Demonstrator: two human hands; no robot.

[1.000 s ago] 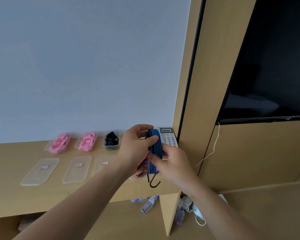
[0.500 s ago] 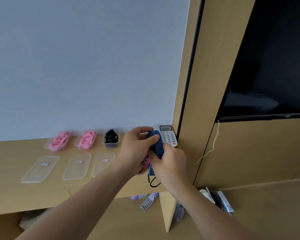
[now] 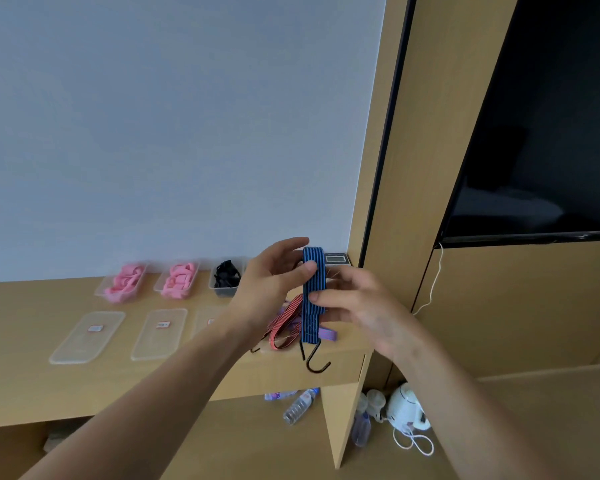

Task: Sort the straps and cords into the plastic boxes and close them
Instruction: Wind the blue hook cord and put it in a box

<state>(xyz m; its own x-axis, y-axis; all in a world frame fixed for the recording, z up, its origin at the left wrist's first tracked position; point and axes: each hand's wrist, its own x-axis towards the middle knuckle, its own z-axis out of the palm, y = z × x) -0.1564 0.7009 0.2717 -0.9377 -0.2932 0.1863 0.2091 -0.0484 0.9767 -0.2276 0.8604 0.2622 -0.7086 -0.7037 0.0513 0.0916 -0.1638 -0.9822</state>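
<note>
Left hand (image 3: 274,282) fingers pinch the top fold of the blue cord (image 3: 313,292); right hand (image 3: 357,306) fingers grip its middle. It hangs upright, hooks down, above the table's (image 3: 32,382) right front corner; open boxes (image 3: 224,280) lie leftward, nearer the left hand.

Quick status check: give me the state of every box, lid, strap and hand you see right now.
Left pink box: open, filled with pink straps.
Second pink box: open, filled.
Black-cord box: open, holds black cords.
Lids: off, flat on the desk.
Blue strap: folded, held upright, hooks hanging.
Red strap: loose on desk.
Left hand: pinches blue strap's top.
Right hand: fingers on blue strap.
</note>
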